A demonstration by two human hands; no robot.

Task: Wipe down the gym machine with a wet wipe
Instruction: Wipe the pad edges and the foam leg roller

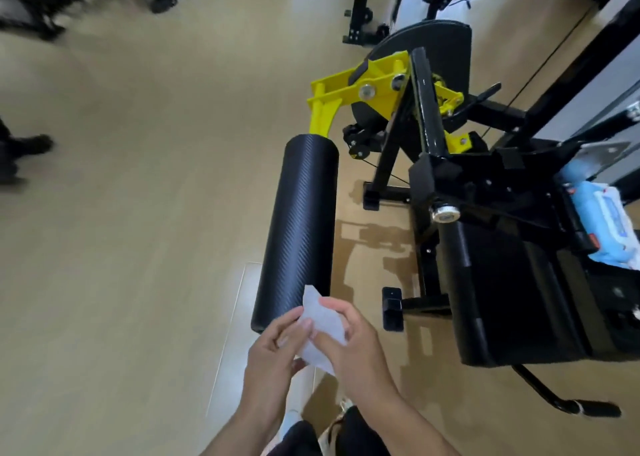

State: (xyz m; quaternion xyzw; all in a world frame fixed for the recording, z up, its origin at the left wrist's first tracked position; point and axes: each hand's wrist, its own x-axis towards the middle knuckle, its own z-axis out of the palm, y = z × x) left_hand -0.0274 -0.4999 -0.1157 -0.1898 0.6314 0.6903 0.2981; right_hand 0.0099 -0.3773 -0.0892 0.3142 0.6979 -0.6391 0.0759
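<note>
Both my hands hold a white wet wipe [320, 320] between them at the lower middle of the view. My left hand [277, 348] pinches its left side and my right hand [353, 341] grips its right side. The wipe sits just in front of the near end of the machine's long black roller pad [299, 227]. A yellow arm [349, 90] carries the pad from the black frame. The machine's black seat [512, 296] lies to the right.
A blue and white pack of wipes [602, 227] rests at the far right on the machine. Black frame feet [393, 308] stand on the tan floor. Other black equipment lines the top edge. A person's dark shoes show at the left edge [33, 145].
</note>
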